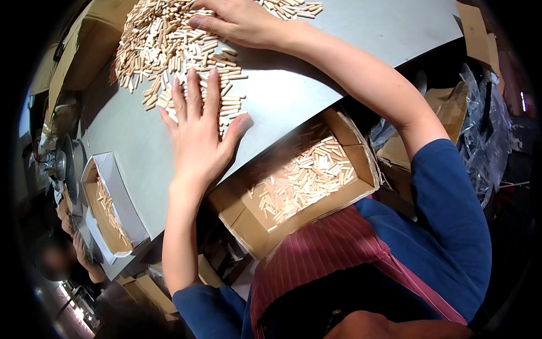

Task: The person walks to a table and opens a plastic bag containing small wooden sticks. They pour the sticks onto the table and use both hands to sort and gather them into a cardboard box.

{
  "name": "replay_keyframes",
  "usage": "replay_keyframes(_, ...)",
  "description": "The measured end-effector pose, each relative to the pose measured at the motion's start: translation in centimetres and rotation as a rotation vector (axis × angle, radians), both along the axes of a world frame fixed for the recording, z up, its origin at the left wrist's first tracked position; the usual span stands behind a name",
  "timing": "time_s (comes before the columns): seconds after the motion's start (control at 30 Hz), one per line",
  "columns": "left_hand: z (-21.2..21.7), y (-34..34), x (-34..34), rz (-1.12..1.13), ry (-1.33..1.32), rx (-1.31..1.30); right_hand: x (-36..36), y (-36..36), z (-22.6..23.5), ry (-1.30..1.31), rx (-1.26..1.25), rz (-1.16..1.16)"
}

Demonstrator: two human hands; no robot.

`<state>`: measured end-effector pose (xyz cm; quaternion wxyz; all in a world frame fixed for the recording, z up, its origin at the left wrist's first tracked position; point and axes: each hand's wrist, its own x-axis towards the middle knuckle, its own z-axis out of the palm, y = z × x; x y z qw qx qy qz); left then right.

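Many small wooden dowel pins (164,42) lie heaped on a grey metal tabletop (293,90). My left hand (197,135) lies flat at the near edge of the heap, fingers spread, their tips among the pins. Farther off, my right hand (243,22) reaches across the table and rests against the right side of the heap, thumb apart from the fingers; the top of the picture cuts part of it off. Neither hand grips a pin that I can see. Below the table edge, an open cardboard box (240,226) holds a loose layer of more pins (307,178).
A white-sided carton (121,192) with some pins stands on the table at left. Large cardboard (84,45) borders the far left. Another person's hand (82,248) shows at lower left. Cartons and clear plastic sheeting (485,135) crowd the right side.
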<state>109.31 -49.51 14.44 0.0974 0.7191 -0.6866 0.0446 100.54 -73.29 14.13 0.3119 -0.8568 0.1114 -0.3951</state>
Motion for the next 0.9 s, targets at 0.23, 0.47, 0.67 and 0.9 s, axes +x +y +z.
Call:
replay_keyframes(0.23, -0.5, -2.6, 0.1, 0.009, 0.013, 0.004, -0.2, 0.7, 1.6, 0.134, 0.05, -0.042)
replay_keyframes(0.47, -0.5, -1.5, -0.2, -0.012, -0.013, -0.007, -0.7, -1.2, -0.8, 0.088, -0.62, -0.051)
replay_keyframes(0.67, 0.4, 1.7, -0.6, 0.009, 0.007, 0.062, -0.6, -1.0, -0.8, 0.121, -0.717, -0.043)
replay_keyframes(0.9, 1.1, 3.9, -0.8, 0.02, 0.076, 0.086, -0.1, 0.5, -0.7, -0.064, -0.177, 0.001)
